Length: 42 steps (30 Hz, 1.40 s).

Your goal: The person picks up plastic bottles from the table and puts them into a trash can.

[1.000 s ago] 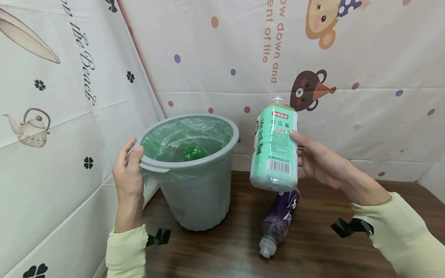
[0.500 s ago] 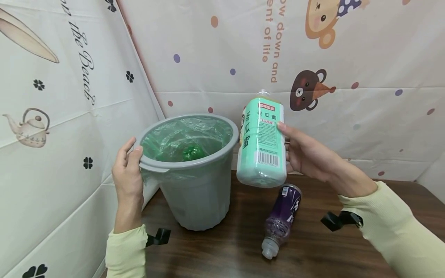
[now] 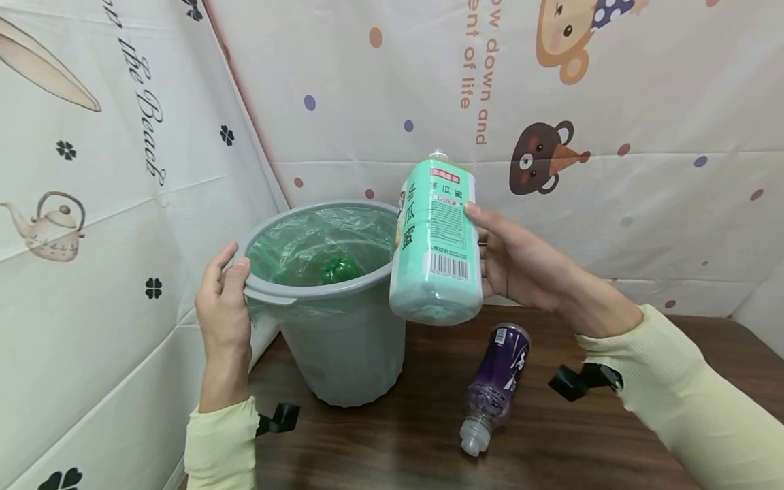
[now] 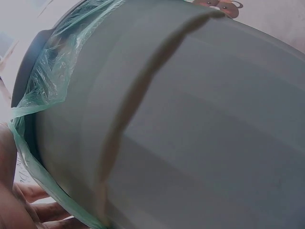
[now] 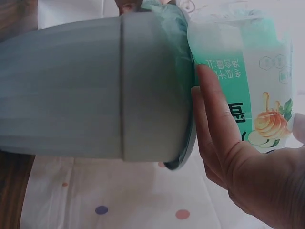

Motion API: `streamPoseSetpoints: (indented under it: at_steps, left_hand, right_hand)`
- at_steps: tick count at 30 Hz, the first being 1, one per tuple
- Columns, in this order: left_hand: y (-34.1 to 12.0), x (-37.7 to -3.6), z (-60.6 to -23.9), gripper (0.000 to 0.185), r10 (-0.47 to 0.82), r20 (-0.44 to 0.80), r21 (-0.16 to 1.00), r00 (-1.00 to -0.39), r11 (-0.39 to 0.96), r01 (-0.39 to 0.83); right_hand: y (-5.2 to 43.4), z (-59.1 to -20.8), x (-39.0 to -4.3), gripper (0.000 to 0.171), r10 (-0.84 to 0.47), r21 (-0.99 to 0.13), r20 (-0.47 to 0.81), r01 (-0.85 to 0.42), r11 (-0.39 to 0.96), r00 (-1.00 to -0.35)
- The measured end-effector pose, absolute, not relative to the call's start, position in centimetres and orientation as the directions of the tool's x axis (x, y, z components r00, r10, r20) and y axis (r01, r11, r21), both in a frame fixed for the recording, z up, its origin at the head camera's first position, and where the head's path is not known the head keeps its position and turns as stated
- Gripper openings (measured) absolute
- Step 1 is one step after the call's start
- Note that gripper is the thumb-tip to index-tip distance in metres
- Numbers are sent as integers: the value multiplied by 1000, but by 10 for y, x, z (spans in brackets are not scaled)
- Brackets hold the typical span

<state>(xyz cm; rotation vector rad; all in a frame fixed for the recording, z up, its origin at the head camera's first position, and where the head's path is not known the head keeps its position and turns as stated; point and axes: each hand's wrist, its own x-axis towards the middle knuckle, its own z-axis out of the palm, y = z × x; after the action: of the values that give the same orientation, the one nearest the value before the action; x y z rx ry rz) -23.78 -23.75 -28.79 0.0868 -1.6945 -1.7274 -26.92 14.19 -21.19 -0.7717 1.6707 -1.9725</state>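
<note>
Head looks down; both wrists closely share the bin point(image 3: 343, 327)

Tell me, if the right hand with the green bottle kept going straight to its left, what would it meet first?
Probably the grey bin: the right hand holds the green bottle just beside the rim, so the bottle likely touches it first, though depth is unclear.

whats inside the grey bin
The grey bin holds a green plastic liner folded over its rim, and one green object lies low inside. The near wall hides the bottom, so anything else down there cannot be seen.
</note>
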Motion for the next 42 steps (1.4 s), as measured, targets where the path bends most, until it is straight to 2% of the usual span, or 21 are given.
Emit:
streamPoseSetpoints:
  at_steps: [22,42]
  left_hand:
    - [-238,-238,-289,46,-507,420,899,-753,119,421]
    - [-239,-239,-290,45,-516,428,897,-742,140,420]
  right_hand:
    - [103,-196,-268,70,-683,-969,47,132,-208,-729]
    - [74,-180,-278,75,-683,-972,-10,169,-166,-730]
